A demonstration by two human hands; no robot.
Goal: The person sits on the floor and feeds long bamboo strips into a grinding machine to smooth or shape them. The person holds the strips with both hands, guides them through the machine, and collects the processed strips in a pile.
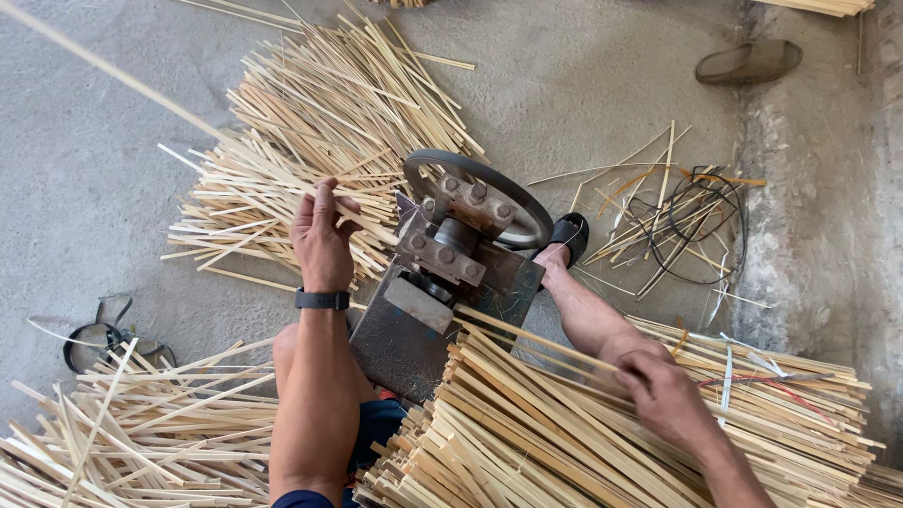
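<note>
My left hand [322, 235], with a black watch on the wrist, grips a long thin bamboo strip [141, 92] that runs up to the top-left corner, just left of a rusty metal splitting machine [442, 282] with a curved wheel. My right hand [663, 390] pinches another bamboo strip [536, 337] whose far end reaches the machine. That hand rests over a thick pile of bamboo slats [564, 433] at the lower right. My foot in a black sandal [567, 240] sits beside the machine.
A heap of split strips [310, 141] lies beyond my left hand, another pile [141, 433] at the lower left. Black bands [691, 221] with scraps lie right, black loops [99, 334] left, a grey shoe [750, 61] top right on the concrete floor.
</note>
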